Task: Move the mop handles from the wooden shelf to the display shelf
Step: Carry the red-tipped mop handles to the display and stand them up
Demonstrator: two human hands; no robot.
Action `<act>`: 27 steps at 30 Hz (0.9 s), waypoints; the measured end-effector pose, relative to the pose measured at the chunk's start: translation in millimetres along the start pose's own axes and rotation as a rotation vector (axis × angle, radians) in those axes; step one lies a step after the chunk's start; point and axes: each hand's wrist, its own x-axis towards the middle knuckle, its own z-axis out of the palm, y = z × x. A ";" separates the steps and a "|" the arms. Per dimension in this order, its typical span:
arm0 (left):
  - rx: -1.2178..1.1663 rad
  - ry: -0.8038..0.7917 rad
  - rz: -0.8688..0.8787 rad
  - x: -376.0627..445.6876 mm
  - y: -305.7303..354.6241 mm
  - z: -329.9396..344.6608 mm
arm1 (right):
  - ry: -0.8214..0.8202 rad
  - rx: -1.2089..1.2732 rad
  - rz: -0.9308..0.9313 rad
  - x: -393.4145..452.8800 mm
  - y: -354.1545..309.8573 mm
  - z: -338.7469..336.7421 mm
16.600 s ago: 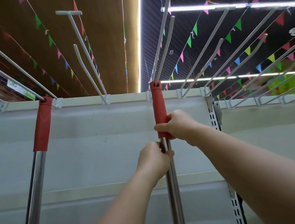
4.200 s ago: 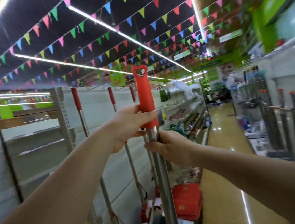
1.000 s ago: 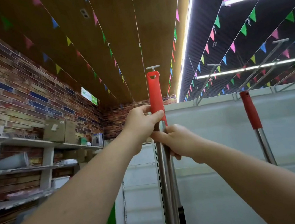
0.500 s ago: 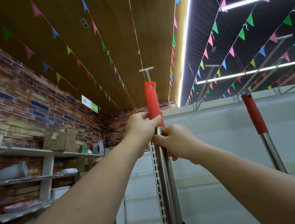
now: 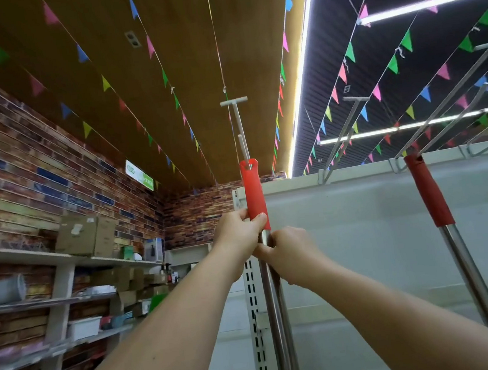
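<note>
I hold a mop handle [image 5: 254, 189] upright, a steel pole with a red grip and a hanging hole at its top. My left hand [image 5: 237, 231] grips the lower end of the red grip. Just below it, my right hand [image 5: 288, 253] grips the steel pole. The hole sits right at the tip of a white display hook [image 5: 240, 130] that juts out toward me from the white display shelf [image 5: 365, 231]. A second mop handle [image 5: 428, 193] hangs from a hook further right.
More white hooks [image 5: 348, 119] stick out along the shelf's top edge to the right. On the left, a shelf unit [image 5: 61, 259] against a brick wall carries boxes and containers. Strings of coloured flags run under the ceiling.
The view has tilted up and the handle's top has come level with the hook's tip. Both hands keep their grip, the left on the red part, the right on the pole.
</note>
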 end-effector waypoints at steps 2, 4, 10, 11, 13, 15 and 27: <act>0.007 -0.005 0.001 8.4 -7.0 3.4 | -0.034 0.017 0.042 7.0 4.9 2.5; 0.020 -0.008 -0.003 17.4 -14.9 7.7 | -0.064 0.055 0.073 12.0 9.7 5.3; 0.022 0.027 -0.006 43.5 -44.2 24.9 | -0.035 -0.166 0.077 32.4 27.0 26.7; 0.026 0.037 -0.008 47.3 -48.7 27.2 | -0.036 -0.185 0.085 36.5 29.3 30.0; 0.029 0.053 -0.014 51.9 -52.9 30.0 | -0.038 -0.199 0.102 41.1 32.0 32.0; 0.013 0.057 -0.016 57.1 -58.8 32.3 | -0.043 -0.214 0.112 45.3 34.6 35.5; -0.044 0.075 0.012 58.8 -72.7 36.7 | -0.037 -0.226 0.153 48.7 38.9 44.7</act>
